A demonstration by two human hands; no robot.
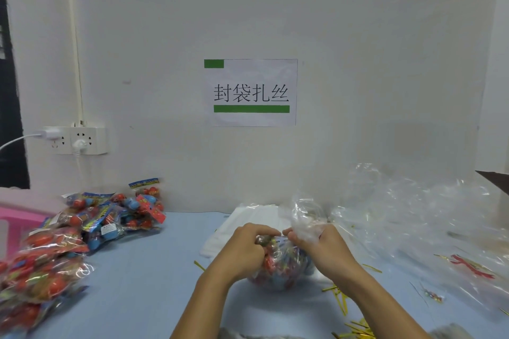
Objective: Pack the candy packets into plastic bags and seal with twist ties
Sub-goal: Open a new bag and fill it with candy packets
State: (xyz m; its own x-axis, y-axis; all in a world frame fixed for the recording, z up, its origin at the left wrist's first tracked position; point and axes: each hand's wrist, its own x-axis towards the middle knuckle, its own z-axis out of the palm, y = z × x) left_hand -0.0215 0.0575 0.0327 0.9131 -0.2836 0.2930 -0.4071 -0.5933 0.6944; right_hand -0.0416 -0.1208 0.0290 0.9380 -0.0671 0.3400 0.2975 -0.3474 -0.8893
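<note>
A clear plastic bag (283, 264) stuffed with red and blue candy packets stands on the blue table in front of me. My left hand (245, 245) grips the bag near its gathered neck. My right hand (322, 245) pinches the neck, and the loose top of the bag (305, 217) sticks up above it. Gold twist ties (341, 300) lie scattered on the table at the lower right. Whether a tie is around the neck I cannot tell. A heap of loose candy packets (110, 215) lies at the left.
Filled bags of candy (41, 278) are piled at the left edge beside a pink box (19, 217). Empty clear bags (413, 217) lie crumpled at the right. A white stack (248, 217) sits behind my hands. A socket strip (80, 140) hangs on the wall.
</note>
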